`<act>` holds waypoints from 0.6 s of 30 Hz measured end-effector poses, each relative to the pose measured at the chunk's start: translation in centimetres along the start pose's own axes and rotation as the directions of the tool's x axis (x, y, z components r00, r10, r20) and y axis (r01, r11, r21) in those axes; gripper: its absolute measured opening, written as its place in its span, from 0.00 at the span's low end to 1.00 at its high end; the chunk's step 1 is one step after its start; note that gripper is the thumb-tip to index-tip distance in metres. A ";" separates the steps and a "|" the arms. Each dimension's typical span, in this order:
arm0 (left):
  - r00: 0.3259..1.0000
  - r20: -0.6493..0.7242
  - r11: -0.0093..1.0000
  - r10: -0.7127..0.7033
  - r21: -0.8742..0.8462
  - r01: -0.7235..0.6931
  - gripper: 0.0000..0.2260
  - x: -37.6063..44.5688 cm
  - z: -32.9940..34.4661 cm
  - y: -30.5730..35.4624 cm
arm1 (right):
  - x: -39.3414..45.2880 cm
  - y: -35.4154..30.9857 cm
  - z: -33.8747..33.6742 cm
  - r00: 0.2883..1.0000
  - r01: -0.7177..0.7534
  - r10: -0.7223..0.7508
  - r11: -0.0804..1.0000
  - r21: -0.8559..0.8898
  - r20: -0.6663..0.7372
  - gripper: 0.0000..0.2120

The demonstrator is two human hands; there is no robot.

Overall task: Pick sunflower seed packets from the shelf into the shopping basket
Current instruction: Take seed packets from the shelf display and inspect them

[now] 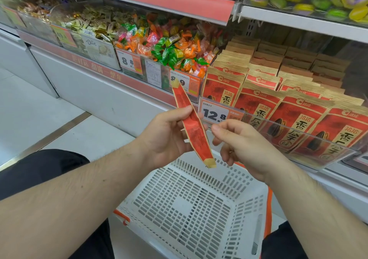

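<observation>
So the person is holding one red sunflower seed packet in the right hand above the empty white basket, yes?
Not quite: it is the left hand that grips the red sunflower seed packet, as the head view shows. The right hand is beside it with fingers loosely curled, holding nothing. The rest stands: the packet is above the empty white basket.
</observation>
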State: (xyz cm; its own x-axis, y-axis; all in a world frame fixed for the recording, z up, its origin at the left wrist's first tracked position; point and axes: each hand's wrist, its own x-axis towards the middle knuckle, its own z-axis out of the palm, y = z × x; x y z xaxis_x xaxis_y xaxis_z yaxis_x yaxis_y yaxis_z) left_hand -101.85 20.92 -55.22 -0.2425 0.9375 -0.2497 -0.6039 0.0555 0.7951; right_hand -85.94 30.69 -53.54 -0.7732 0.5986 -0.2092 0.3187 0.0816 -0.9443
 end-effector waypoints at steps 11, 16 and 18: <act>0.999 -0.011 0.993 0.034 0.115 -0.032 0.24 0.0 0.1 0.0 | 0.3 0.8 1.3 0.998 0.029 -0.028 1.000 -0.003 0.050 0.07; 0.998 -0.045 0.980 0.046 0.195 -0.036 0.18 -0.2 0.2 -0.4 | 0.5 0.5 1.1 0.981 0.093 -0.085 0.995 0.041 -0.172 0.08; 1.000 0.001 0.979 0.017 0.203 -0.017 0.16 -0.4 0.3 -0.5 | 0.6 0.3 0.6 0.950 0.159 -0.138 0.986 0.055 -0.281 0.12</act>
State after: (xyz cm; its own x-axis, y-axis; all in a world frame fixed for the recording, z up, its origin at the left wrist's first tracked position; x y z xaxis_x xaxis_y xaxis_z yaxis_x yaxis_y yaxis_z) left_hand -101.24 20.58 -55.33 -0.2517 0.9387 -0.2357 -0.4329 0.1087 0.8949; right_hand -86.63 30.64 -54.12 -0.6245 0.7811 0.0025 0.1610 0.1318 -0.9781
